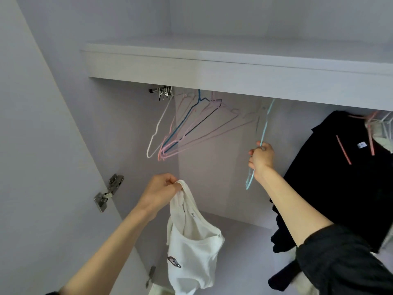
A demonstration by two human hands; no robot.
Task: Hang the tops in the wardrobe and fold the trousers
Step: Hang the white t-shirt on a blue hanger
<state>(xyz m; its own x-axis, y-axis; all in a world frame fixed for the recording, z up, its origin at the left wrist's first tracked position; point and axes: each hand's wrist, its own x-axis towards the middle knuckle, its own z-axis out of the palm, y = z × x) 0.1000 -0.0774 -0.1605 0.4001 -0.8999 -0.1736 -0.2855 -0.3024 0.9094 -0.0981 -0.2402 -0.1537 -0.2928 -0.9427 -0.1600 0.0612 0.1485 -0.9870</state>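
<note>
- White top (191, 241) dangles from my left hand (161, 192); my fingers are curled round one of its shoulder straps, pinching it at the very top, and the rest of the garment hangs free in front of the open wardrobe, with a small printed patch showing low on its front.
- My right hand (261, 157) is raised higher and further right, closed round the light blue hanger (263, 133). The hanger's upper end reaches up under the shelf (212, 69) and its lower corner sticks out below my wrist.
- Between my two hands, up near the shelf's underside, a bunch of bare wire hangers (180, 128) in white, pink and dark blue hangs tilted toward the left.
- At the right a black top (340, 177) hangs on a pink hanger (343, 149), just beside my right forearm. More pale hangers and cloth sit behind it at the frame's edge, too cramped to tell apart.
- On the left the wardrobe door (42, 167) stands open, its metal hinge (109, 192) near my left wrist.
</note>
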